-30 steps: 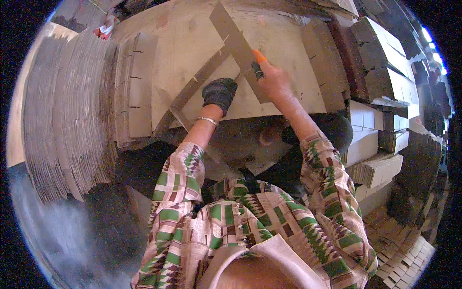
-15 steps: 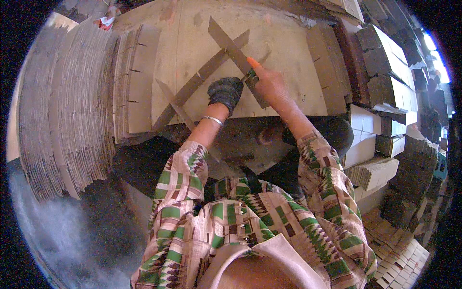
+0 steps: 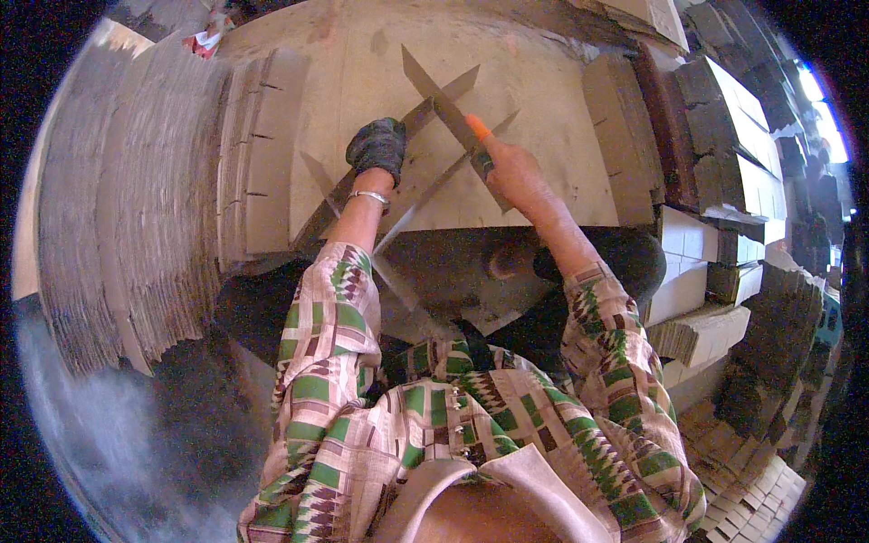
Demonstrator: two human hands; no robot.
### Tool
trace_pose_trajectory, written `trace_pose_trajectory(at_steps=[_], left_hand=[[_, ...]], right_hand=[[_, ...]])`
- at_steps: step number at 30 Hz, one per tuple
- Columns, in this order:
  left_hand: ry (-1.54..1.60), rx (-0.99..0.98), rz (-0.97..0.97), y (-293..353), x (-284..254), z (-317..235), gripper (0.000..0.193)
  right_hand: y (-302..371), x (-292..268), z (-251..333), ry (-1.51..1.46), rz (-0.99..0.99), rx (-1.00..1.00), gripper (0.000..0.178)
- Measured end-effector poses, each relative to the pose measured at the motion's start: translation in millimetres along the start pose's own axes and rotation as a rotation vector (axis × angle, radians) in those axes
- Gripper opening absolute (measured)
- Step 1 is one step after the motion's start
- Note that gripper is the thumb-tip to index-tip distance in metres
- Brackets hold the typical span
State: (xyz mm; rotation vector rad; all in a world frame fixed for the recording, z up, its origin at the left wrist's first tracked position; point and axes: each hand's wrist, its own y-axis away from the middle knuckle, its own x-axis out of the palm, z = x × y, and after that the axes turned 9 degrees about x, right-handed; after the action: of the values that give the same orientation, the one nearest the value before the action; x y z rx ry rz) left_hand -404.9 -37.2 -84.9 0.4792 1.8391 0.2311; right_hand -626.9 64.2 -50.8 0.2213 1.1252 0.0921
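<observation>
Two flat cardboard strips cross in an X over the board. My left hand [image 3: 377, 154], in a dark glove, is closed over the long strip [image 3: 462, 84] that slants from lower left to upper right. The other strip [image 3: 420, 74] slants from upper left to lower right. My right hand [image 3: 516, 176] grips its lower part, with the index finger in an orange finger cover [image 3: 477, 127] lying along it. Between my hands a thinner strip [image 3: 425, 201] slants down past the board's near edge. The fingertips of my left hand are hidden.
A wide tan board [image 3: 534, 81] lies before me. Tall stacks of cardboard sheets [image 3: 154, 181] stand at the left, beside slotted pieces [image 3: 272, 154]. More slotted cardboard [image 3: 625, 136] lies along the right edge. Cardboard bundles [image 3: 701, 330] are piled farther right.
My left hand has moved left and away from me, from near the right hand onto the long strip. The thin strip between my hands now shows more fully. My right hand keeps its hold.
</observation>
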Motion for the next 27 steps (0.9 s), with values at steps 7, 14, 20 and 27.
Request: trace_pose_trajectory(at_steps=[7, 14, 20, 27], left_hand=[[-0.028, 0.043, -0.221, 15, 24, -4, 0.024], [0.019, 0.421, -0.581, 36, 31, -14, 0.057], [-0.009, 0.4, -0.06, 57, 59, -40, 0.039], [-0.074, 0.463, -0.071, 48, 73, -39, 0.033]], right_hand=[[-20, -4, 11, -0.009, 0.018, -0.016, 0.081], [-25, -19, 12, 0.053, 0.014, -0.057, 0.071], [-38, -9, -4, 0.114, 0.002, -0.089, 0.075], [-25, 3, -8, 0.151, 0.026, -0.142, 0.084]])
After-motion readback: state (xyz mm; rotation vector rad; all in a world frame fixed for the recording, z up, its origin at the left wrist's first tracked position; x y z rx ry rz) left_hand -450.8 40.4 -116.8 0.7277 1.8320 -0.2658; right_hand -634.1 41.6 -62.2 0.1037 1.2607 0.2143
